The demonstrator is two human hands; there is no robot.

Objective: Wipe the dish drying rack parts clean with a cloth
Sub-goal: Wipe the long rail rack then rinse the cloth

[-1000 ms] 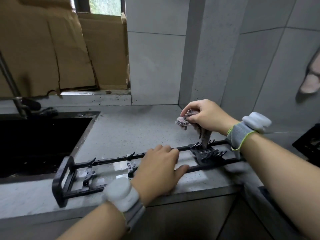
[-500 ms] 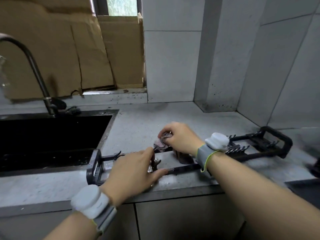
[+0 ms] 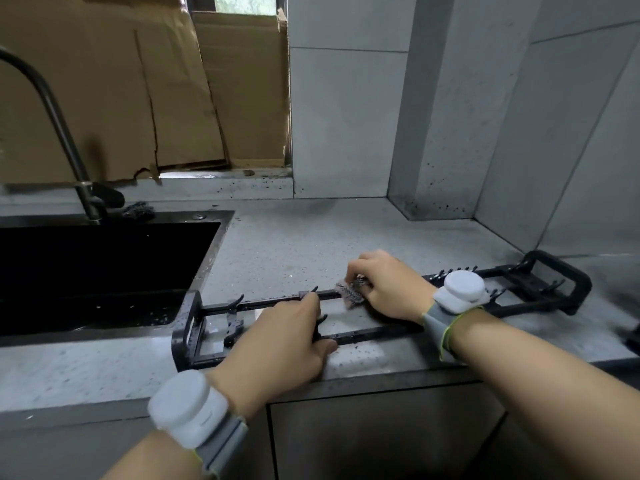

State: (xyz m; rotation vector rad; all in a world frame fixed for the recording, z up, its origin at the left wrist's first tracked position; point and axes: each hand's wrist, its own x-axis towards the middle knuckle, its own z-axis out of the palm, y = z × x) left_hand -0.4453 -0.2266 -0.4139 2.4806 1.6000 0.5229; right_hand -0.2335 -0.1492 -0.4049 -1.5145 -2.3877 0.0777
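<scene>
Rack frame flat on tabletop, mid-wipe: right hand pinching cloth onto far rail, left hand spread, pressing frame down. Next, likely: slide cloth along rail, steadying firmly.

Open grey countertop ran across the middle of the frame, bare between the sink at left and the wall corner at upper right, giving a hand easy passage there. The long black rack frame lay across the lower middle near the counter's front edge, its small upturned hooks breaking the line of both rails. The left hand covered the rails at centre; the right hand, pinching the cloth, blocked the far rail just beside it. The faucet rose at the left, cardboard closing off the upper left.
</scene>
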